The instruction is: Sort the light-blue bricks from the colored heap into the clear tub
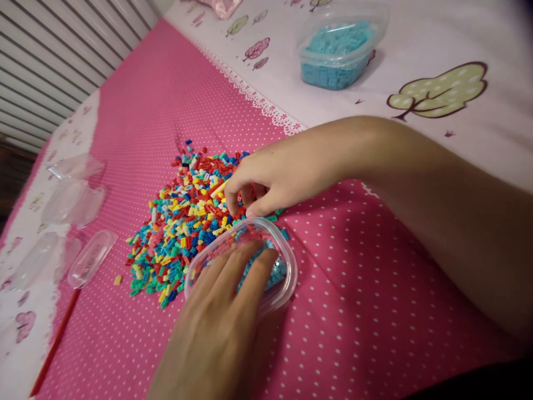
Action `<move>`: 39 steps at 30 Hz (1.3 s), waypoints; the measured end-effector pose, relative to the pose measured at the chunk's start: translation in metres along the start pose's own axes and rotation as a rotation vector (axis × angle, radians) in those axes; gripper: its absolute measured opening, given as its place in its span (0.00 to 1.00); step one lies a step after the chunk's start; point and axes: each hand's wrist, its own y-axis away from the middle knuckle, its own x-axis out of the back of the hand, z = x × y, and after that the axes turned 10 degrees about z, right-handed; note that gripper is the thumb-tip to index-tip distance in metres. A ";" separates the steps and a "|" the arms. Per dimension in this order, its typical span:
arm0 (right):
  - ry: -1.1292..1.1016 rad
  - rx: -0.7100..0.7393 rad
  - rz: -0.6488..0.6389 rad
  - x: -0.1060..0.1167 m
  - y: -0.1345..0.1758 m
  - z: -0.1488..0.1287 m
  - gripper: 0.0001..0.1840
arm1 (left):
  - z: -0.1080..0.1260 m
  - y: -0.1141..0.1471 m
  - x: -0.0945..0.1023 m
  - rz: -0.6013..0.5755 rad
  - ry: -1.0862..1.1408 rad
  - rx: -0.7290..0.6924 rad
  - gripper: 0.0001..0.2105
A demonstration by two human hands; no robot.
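Note:
My left hand (pixel 216 311) reaches over the near rim of a clear plastic container (pixel 291 272), fingers bent down inside it and thumb hidden. Blue bricks (pixel 272 272) lie in that container, and reddish pieces show through its far side. Just beyond it, my right hand (pixel 266 183) comes in from the right, its fingers curled toward the thumb at the edge of a heap of small toy building bricks (pixel 179 222). Red, yellow, blue, green and white pieces make up the heap. Whatever sits between the right fingertips is hidden or too small to name.
A second clear container (pixel 333 72) full of turquoise bricks stands at the upper right. Clear empty tubs (pixel 69 203) and a clear scoop-shaped piece (pixel 91 258) lie at left, near a red stick (pixel 56 344). A stray yellow brick (pixel 118 280) rests on the pink dotted bedspread (pixel 341 322).

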 end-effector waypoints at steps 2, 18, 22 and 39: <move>-0.013 0.009 0.003 -0.001 -0.001 0.002 0.12 | 0.000 0.001 0.000 0.005 0.001 0.005 0.22; -0.050 0.027 0.005 -0.002 -0.001 0.005 0.11 | -0.014 0.016 0.001 -0.042 -0.063 0.124 0.35; -0.058 0.028 0.000 -0.001 -0.001 0.004 0.12 | -0.013 0.017 -0.001 -0.026 -0.049 0.129 0.35; -0.010 0.012 -0.008 0.001 0.002 0.000 0.12 | -0.010 0.017 -0.001 0.019 -0.072 0.092 0.32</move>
